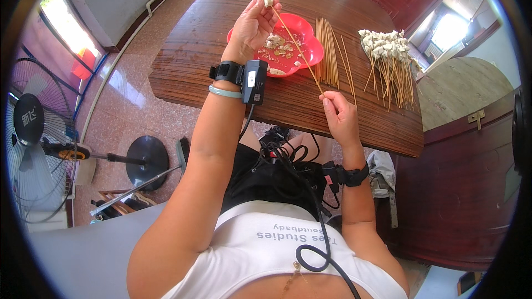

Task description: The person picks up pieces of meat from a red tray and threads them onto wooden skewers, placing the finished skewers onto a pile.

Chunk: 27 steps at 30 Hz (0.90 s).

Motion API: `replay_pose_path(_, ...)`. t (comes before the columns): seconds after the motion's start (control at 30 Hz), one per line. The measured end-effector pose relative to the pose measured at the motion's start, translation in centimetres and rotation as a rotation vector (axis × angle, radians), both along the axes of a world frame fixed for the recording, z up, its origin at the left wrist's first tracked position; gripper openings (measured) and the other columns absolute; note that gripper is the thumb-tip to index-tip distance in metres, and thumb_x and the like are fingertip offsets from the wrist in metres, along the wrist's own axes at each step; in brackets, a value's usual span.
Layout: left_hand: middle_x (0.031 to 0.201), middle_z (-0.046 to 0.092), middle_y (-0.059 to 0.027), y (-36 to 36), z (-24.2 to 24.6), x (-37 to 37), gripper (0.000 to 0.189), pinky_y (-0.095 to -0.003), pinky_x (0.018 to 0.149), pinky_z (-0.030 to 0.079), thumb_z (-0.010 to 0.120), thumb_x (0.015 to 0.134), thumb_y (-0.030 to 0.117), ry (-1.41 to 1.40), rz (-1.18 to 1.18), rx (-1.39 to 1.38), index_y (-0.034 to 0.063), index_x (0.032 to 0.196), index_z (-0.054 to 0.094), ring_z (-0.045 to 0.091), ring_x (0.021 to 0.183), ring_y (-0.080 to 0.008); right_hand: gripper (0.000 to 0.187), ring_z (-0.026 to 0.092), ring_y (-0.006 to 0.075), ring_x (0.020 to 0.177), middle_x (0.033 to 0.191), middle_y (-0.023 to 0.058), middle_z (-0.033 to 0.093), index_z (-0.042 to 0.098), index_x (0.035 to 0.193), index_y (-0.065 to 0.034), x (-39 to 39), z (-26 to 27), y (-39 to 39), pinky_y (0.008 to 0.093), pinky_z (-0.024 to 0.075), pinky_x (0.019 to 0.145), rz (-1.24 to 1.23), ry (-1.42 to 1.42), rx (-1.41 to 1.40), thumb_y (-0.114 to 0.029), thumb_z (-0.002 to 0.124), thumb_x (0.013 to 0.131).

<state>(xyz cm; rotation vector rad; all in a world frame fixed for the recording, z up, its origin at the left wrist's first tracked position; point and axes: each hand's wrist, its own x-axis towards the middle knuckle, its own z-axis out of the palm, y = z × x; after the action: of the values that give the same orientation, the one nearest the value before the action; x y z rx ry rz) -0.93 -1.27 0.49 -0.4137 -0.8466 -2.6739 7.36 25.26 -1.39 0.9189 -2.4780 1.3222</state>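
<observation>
My left hand (257, 23) is raised over the table with a small white food chunk (267, 2) between thumb and fingers. That chunk sits on the far tip of a thin wooden skewer (296, 41). Near the table's front edge, my right hand (341, 118) pinches the skewer's lower end between thumb and fingers. Partly hidden behind my left hand is a red scalloped plastic dish (316, 52), which holds white and brownish food pieces (274, 42). To its right lies a bundle of bare skewers (326, 56), with a couple more lying apart beside it.
Many filled skewers (392, 79) are heaped at the table's right, white chunks pointing away from me. The dark wooden table (199, 50) has its front edge before my lap. Black cables (286, 162) hang over my lap. A standing fan (31, 116) is on the left.
</observation>
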Motion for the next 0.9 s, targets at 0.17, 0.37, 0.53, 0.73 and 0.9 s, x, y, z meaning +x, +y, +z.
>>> replay_pose_path(0.17, 0.103, 0.056, -0.0107, 0.0, 0.0, 0.0, 0.040, -0.0270, 0.078, 0.048, 0.042, 0.093, 0.017, 0.001, 0.011, -0.033, 0.0055, 0.130, 0.034, 0.056, 0.090, -0.0158, 0.011, 0.058, 0.0206, 0.056, 0.073, 0.0125, 0.062, 0.057, 0.089, -0.0015, 0.0, 0.0, 0.0, 0.0282, 0.0431, 0.052, -0.002, -0.023, 0.006, -0.010, 0.052, 0.085)
replay_pose_path(0.37, 0.101, 0.056, -0.0115, 0.1, 0.3, 0.0, 0.035, -0.0257, 0.079, 0.049, 0.043, 0.092, 0.014, -0.050, 0.012, -0.035, 0.0000, 0.124, 0.040, 0.057, 0.090, -0.0158, 0.011, 0.061, 0.0229, 0.063, 0.077, 0.0133, 0.063, 0.057, 0.089, -0.0009, -0.1, -0.1, 0.0, 0.0283, 0.0453, 0.056, 0.006, -0.010, -0.012, -0.010, 0.052, 0.085)
replay_pose_path(0.53, 0.101, 0.057, -0.0119, 0.5, 0.5, 0.0, 0.028, -0.0251, 0.081, 0.049, 0.045, 0.092, 0.013, -0.108, 0.027, -0.073, -0.0037, 0.113, 0.049, 0.057, 0.090, -0.0163, 0.011, 0.062, 0.0247, 0.065, 0.079, 0.0136, 0.063, 0.057, 0.089, -0.0010, -0.2, -0.3, 0.1, 0.0291, 0.0462, 0.057, -0.004, 0.008, -0.006, -0.010, 0.052, 0.085)
replay_pose_path(0.73, 0.100, 0.059, -0.0114, 1.1, 0.8, 0.5, 0.023, -0.0262, 0.085, 0.048, 0.051, 0.089, 0.013, -0.141, 0.107, -0.204, -0.0026, 0.106, 0.055, 0.057, 0.095, -0.0179, 0.012, 0.062, 0.0260, 0.066, 0.078, 0.0136, 0.063, 0.057, 0.090, -0.0020, -0.2, -0.4, 0.2, 0.0301, 0.0465, 0.058, -0.006, -0.010, 0.012, -0.011, 0.052, 0.085)
replay_pose_path(0.9, 0.095, 0.062, -0.0090, 1.5, 0.9, 0.6, 0.020, -0.0256, 0.084, 0.048, 0.056, 0.086, 0.013, -0.177, 0.147, -0.293, -0.0006, 0.101, 0.058, 0.059, 0.091, -0.0159, 0.011, 0.062, 0.0271, 0.066, 0.077, 0.0142, 0.062, 0.057, 0.089, -0.0019, -0.2, -0.3, 0.2, 0.0309, 0.0462, 0.057, -0.020, -0.022, 0.048, -0.011, 0.052, 0.084)
